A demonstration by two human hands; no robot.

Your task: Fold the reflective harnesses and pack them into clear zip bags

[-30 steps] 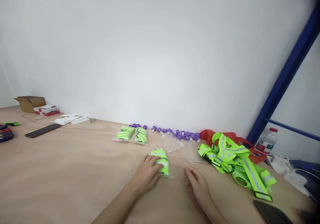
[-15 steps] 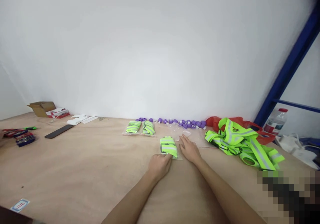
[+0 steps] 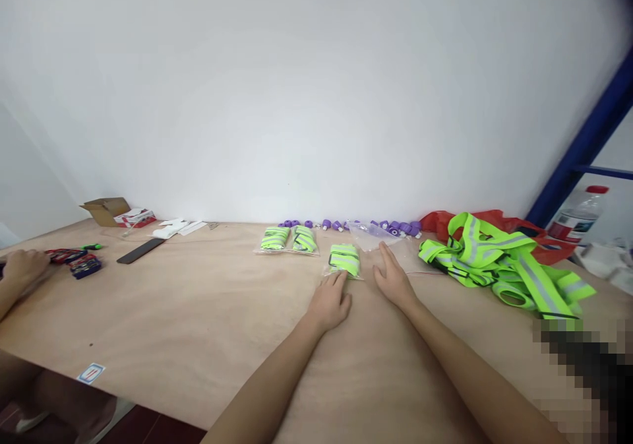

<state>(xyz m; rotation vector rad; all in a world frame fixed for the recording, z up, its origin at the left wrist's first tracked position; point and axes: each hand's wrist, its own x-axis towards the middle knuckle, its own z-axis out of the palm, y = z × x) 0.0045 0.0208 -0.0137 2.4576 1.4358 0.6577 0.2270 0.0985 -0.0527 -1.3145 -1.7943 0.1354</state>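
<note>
My left hand (image 3: 330, 303) lies flat on the table, fingers stretched out, fingertips touching the near edge of a bagged neon-yellow reflective strap (image 3: 345, 260). My right hand (image 3: 393, 279) rests open just to the right of that bag, fingers pointing at an empty clear plastic bag (image 3: 368, 233) a little beyond them. Two more bagged straps (image 3: 289, 239) lie side by side farther back on the left. A heap of loose neon reflective vests (image 3: 499, 266) sits to the right on a red bag (image 3: 494, 223).
A row of purple caps (image 3: 395, 227) lines the wall. Another person's hand (image 3: 22, 267) rests at the far left beside red and blue items (image 3: 79, 262). A black strip (image 3: 141, 251), cardboard box (image 3: 105, 210), papers and a water bottle (image 3: 578, 214) stand around the edges.
My left hand pushed the bagged strap away from me toward the wall and now only its fingertips touch it. My right hand moved forward beside it. The view shifted left, showing another person's hand.
</note>
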